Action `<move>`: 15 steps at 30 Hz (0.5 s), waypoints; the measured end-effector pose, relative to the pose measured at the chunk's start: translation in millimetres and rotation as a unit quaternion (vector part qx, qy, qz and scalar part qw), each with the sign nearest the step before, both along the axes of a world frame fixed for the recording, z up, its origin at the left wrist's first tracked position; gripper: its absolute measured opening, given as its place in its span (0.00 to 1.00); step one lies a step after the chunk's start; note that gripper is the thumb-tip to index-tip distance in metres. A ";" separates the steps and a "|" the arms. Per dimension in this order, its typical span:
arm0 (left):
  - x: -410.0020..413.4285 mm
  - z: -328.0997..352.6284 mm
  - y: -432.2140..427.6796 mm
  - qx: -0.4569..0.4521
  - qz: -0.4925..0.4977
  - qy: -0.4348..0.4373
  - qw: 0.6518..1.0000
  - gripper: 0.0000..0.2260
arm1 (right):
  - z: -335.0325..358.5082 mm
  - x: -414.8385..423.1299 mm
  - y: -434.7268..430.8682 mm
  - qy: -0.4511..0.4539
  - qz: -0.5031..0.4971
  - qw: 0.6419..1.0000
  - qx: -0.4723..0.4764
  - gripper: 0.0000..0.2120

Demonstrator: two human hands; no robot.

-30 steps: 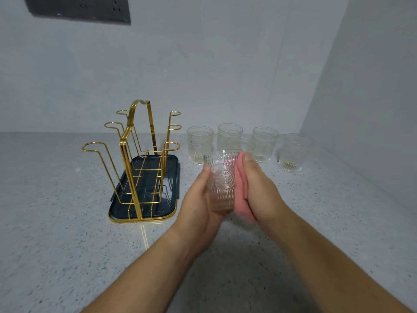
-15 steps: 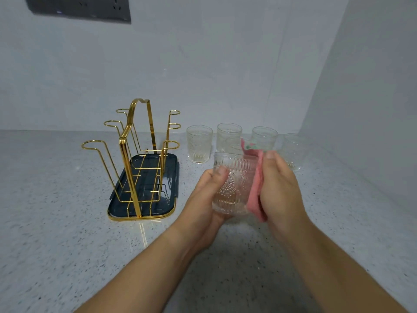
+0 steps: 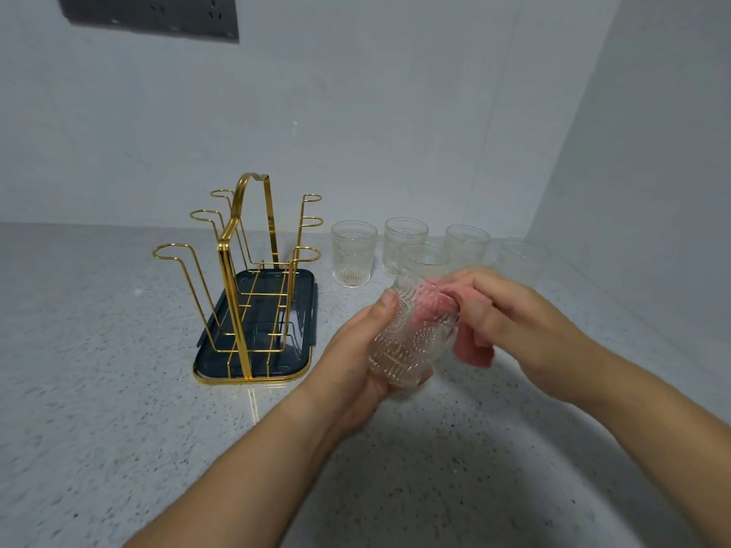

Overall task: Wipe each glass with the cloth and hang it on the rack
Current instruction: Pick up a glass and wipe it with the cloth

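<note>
1. Just right of the gold wire rack (image 3: 237, 270), the left hand (image 3: 356, 361) grips a clear embossed glass tumbler (image 3: 411, 346), tilted above the speckled grey counter (image 3: 99, 389).
2. The right hand (image 3: 514, 322) pinches a pink cloth (image 3: 472, 352), its fingers pushing part of it into the tumbler's mouth.
3. Five matching tumblers (image 3: 353, 253) stand upright further right of the rack's far end.

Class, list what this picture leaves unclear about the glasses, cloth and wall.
Head view: depth of pink cloth inside held glass; embossing blurs it.
Head view: base of nearest waiting glass; held glass hides it.
Head view: far-right glass, too faint for detail.
Head view: dark wall panel; top edge cuts it.
</note>
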State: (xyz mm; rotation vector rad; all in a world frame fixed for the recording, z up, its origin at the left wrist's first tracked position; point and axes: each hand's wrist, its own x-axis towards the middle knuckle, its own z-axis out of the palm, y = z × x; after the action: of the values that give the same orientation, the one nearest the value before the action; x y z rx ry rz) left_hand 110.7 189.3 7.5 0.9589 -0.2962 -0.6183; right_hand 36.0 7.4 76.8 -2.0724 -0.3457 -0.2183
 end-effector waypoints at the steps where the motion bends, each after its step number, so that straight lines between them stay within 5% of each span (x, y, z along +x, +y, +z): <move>1: 0.2 -0.5 0.8 -0.005 -0.003 0.005 1.000 0.18 | 1.2 -3.0 -4.0 -0.004 0.012 1.000 -0.029 0.30; 6: -0.2 1.7 2.5 0.028 -0.010 0.007 1.000 0.31 | 5.6 -16.5 -11.0 0.003 0.056 0.986 -0.157 0.26; 12: -12.0 4.3 -0.7 0.057 -0.004 -0.015 0.998 0.39 | 15.8 -15.2 -0.8 0.157 0.136 0.955 -0.214 0.11; 15: -14.1 4.1 -1.6 0.029 -0.014 -0.015 0.999 0.38 | 19.7 -13.8 13.5 0.154 0.161 0.940 -0.259 0.09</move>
State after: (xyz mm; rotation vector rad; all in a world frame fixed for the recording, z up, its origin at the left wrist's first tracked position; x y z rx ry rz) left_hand 96.6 187.7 11.6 1.0227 -0.3201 -0.6421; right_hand 22.2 21.0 96.6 -2.4714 -0.5878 0.4382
